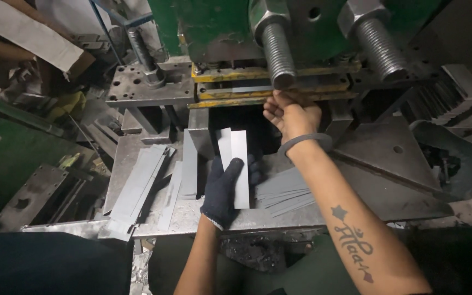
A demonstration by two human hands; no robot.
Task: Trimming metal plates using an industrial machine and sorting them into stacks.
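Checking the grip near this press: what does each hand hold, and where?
Left hand grips flat metal strips at their lower end; right hand pinches a strip's near end at the die.

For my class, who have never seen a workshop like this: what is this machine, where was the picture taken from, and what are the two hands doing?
The picture comes from a camera worn on the person's head, looking down at their own arms. Ahead stands a heavy green press with large threaded bolts and yellow-edged plates. The left hand, in a dark glove, holds a few flat grey metal strips upright. The bare right hand, with a bangle at the wrist, reaches to the slot between the plates, fingers on a strip there. More grey strips lie in stacks on the steel work table, left and right of the gloved hand.
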